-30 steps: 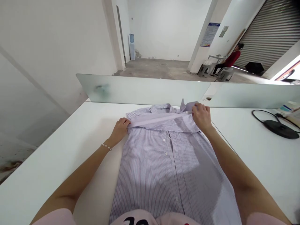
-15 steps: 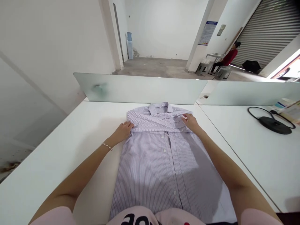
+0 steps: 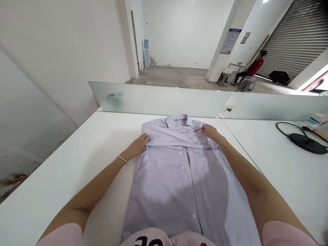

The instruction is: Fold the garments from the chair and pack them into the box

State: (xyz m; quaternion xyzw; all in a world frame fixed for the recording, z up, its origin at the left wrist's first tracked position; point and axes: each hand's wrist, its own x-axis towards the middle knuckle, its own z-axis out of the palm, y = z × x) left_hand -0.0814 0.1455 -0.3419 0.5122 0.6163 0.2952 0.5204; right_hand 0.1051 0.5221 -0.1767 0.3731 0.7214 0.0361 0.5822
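A lilac striped button-up shirt (image 3: 179,184) lies front side up on the white table (image 3: 77,157), collar at the far end. Both sleeves are folded across its chest just below the collar. My left hand (image 3: 139,143) rests on the shirt's left shoulder edge, fingers lying flat on the folded sleeve. My right hand (image 3: 210,131) lies on the folded sleeve near the right shoulder, fingers stretched along the cloth. Neither hand grips anything.
A frosted glass divider (image 3: 159,99) runs along the table's far edge. A black round stand with a cable loop (image 3: 304,141) sits at the right, with packets beyond it. Far off, a person in red (image 3: 252,66) sits at a small table.
My right hand has let go of the lifted sleeve and now lies flat on it; the sleeve has settled across the chest. My left hand has stayed at the left shoulder.
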